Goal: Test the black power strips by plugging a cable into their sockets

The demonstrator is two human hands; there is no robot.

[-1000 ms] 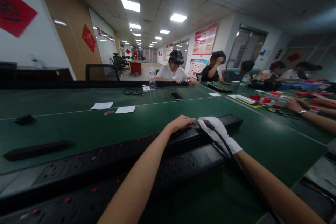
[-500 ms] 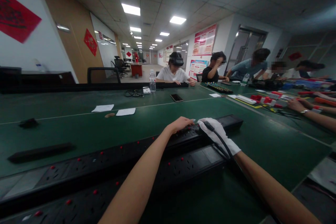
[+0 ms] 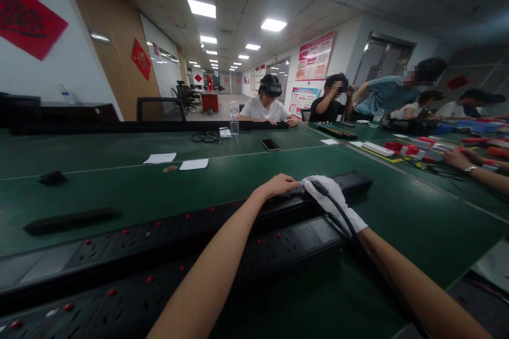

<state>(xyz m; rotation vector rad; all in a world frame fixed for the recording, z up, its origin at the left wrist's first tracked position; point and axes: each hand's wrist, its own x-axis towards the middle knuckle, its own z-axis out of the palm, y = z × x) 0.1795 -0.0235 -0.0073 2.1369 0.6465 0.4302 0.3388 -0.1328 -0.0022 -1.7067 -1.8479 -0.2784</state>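
My bare left hand (image 3: 280, 185) reaches over the farther of two long black power strips (image 3: 175, 225), both dotted with red buttons. Its fingers are drawn together at the strip; a small pale spot shows at the fingertips, too small to name. Right beside it, my right hand (image 3: 334, 201) wears a white glove and is closed around the thick end of a black cable (image 3: 345, 217). That cable runs back over the glove and along my forearm. The glove hides what the cable's tip touches. Nearer to me lies the second power strip (image 3: 274, 254), partly under my left forearm.
A black bar (image 3: 71, 221) and a small black piece (image 3: 53, 178) lie at the left. Beyond are paper slips (image 3: 193, 164), a phone (image 3: 270, 144) and a water bottle (image 3: 234, 119). Co-workers sit across and at the right, where another person's hands (image 3: 457, 159) work.
My left fingertips have moved slightly right, up against the gloved hand. The view has shifted a little. A standing co-worker at the right leans farther right.
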